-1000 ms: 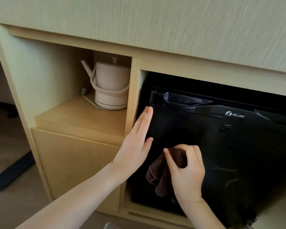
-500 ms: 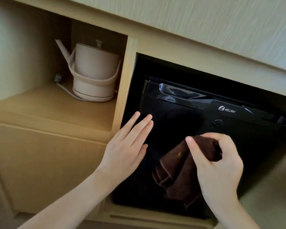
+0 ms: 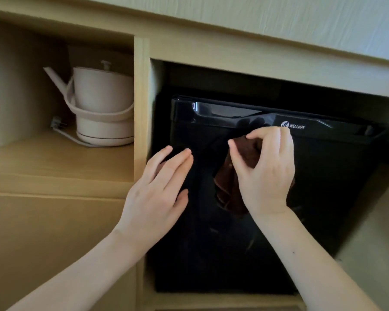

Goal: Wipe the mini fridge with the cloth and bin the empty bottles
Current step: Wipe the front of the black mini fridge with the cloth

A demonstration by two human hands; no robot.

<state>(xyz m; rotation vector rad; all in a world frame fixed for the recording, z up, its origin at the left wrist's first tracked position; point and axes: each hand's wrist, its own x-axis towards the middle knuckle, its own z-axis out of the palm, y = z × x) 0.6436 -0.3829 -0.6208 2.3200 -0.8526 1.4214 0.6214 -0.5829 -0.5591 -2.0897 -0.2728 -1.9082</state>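
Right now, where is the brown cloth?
In the head view, the right hand pinches the brown cloth at the black fridge door, right of the left hand.

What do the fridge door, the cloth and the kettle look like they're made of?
Fridge door: glossy black, likely plastic or glass; it shows faint reflections. Cloth: brown, soft, perhaps microfibre or towelling; it bunches in folds in the right hand. Kettle: matte off-white, probably plastic; no sharp glare.

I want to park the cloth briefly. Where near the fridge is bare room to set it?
Bare: the shelf, front and left, before the kettle. Crowded: its back right, with kettle and cord; the mini fridge door, under the left hand and right hand gripping the cloth.
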